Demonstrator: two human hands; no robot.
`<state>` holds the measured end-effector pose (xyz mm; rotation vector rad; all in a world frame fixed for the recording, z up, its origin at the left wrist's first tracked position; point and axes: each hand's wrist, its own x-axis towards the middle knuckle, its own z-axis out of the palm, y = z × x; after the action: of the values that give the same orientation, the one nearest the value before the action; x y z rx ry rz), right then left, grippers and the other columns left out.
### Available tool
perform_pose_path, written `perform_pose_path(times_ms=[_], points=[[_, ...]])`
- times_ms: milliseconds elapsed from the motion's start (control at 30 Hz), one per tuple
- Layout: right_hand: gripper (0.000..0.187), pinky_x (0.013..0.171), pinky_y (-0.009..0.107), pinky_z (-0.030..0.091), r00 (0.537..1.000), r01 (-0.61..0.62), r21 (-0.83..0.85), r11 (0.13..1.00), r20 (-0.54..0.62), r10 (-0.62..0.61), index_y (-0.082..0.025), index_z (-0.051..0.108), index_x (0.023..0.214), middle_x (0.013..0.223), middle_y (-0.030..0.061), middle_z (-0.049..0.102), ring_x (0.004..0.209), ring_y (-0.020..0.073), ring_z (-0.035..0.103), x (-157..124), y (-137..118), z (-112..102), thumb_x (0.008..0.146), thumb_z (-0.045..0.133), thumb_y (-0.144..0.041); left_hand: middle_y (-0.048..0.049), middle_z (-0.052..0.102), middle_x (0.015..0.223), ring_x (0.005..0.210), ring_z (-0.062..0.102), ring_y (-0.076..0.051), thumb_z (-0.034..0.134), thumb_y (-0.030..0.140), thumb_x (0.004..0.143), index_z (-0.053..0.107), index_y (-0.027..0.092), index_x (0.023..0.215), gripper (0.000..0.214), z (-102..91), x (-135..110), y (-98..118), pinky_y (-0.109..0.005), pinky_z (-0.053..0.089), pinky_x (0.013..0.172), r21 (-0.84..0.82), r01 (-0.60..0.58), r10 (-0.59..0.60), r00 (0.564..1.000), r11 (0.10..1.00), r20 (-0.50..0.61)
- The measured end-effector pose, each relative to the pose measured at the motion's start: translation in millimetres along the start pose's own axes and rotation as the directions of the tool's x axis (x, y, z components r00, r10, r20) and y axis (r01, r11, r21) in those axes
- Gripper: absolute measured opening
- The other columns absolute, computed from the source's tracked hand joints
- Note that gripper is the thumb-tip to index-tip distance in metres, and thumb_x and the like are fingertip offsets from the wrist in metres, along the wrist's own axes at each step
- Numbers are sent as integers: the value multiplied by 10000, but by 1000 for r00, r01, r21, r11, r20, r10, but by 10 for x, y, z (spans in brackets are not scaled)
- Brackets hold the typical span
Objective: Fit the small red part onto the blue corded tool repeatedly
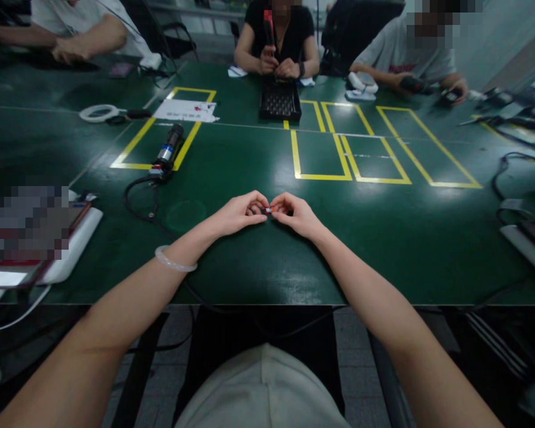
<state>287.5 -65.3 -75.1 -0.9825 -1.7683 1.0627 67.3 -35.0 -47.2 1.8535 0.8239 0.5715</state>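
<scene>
Piece (268, 210) at frame centre, over worktop (258, 267), between left hand (237, 213) and right hand (298, 215), neither clearly nearer; each grip pinched nearly closed on it; long axis seemingly left-right, too small to confirm.

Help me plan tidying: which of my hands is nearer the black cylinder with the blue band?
Left. Your left hand is right of the black cylinder and nearer you; your right hand lies farther right.
</scene>
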Motion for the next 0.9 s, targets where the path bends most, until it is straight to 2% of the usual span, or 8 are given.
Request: perform_pose_path(times_ms=[100,267,400,533,633,733,900], points=[[190,682,271,466,1000,21,-12,1000,9,-21,-187,613,979,850,2,663,698,117,561,-7,-5,6,832,673,-290,-63,669,957,835,632,-167,717,364,831,620,142,1033,315,-3,-4,12,-297,492,754,78,-18,20,1000,997,-21],[207,689,274,476,1000,-2,-18,1000,0,2,-191,626,982,839,1,666,707,123,569,-4,-6,9,813,692,-291,-76,692,946,851,655,-188,680,421,872,636,143,1047,331,-12,-13,13,-318,505,774,134,-25,31,999,991,-39],[228,700,281,488,999,-47,42,998,-6,48,-182,643,990,840,10,681,709,125,588,8,6,-3,830,683,-339,-81,716,1029,936,686,-213,690,409,868,611,169,1144,374,0,-28,44,-330,521,828,192,-66,76,996,979,-45],[281,715,286,499,997,-72,106,992,14,71,-181,630,1023,858,18,704,720,128,618,8,16,1,829,701,-372,-73,728,1015,927,695,-208,650,401,907,639,168,1093,298,13,-48,108,-321,523,849,277,-79,98,993,958,-58],[298,738,285,505,999,-42,121,992,16,41,-195,598,1045,865,11,703,749,131,638,3,11,15,814,719,-340,-77,738,972,892,704,-208,634,409,923,646,153,1074,298,14,-51,112,-314,524,820,253,-55,77,994,966,-79],[236,731,281,501,1000,-22,110,994,11,21,-189,601,993,867,18,706,754,130,641,3,1,23,831,698,-331,-87,740,958,881,707,-211,620,425,933,642,143,1068,313,13,-45,86,-318,527,805,211,-44,62,995,976,-78],[218,705,285,507,997,-68,133,989,-15,70,-180,624,954,828,17,714,706,129,636,16,10,7,832,692,-348,-79,718,1032,926,686,-201,664,402,900,622,161,1121,330,22,-35,66,-320,529,848,244,-94,114,991,965,-71]])
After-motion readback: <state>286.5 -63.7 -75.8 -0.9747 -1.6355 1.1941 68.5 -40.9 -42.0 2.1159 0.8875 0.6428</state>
